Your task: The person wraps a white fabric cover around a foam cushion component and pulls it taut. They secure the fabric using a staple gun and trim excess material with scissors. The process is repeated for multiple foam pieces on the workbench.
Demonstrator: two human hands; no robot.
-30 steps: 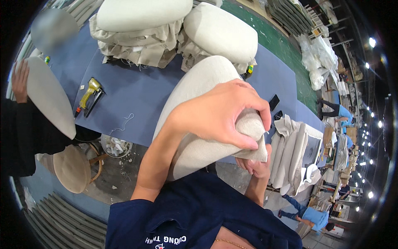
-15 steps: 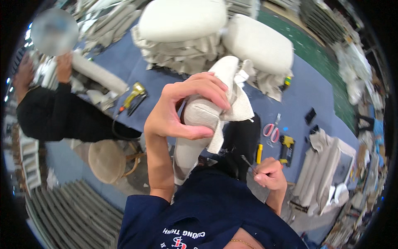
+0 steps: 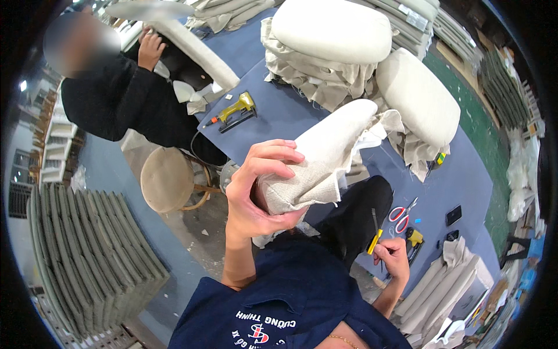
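My left hand (image 3: 264, 189) is closed round one end of a beige fabric-covered pad (image 3: 325, 148), thumb below and fingers over the top. Loose fabric flaps hang along the pad's right edge, and its far end points up and to the right. Lower right, my right hand (image 3: 392, 257) grips a slim hand tool (image 3: 374, 217) with its narrow metal shaft pointing up. A yellow stick-like piece (image 3: 375, 241) lines up with it at my fingers; whether it is the tool's handle or lies behind it, I cannot tell.
Red-handled scissors (image 3: 400, 218), a staple gun (image 3: 414, 237) and a phone (image 3: 454, 215) lie on the blue-grey table (image 3: 465, 166). Another staple gun (image 3: 237, 110) lies farther left. Covered cushions (image 3: 331, 29) are piled at the back. A co-worker (image 3: 136, 96) and a round stool (image 3: 167, 179) are at left.
The pad has turned in my left hand, its far end swinging rightward. My right hand's tool now points more upright. The view has shifted, showing more of the left side.
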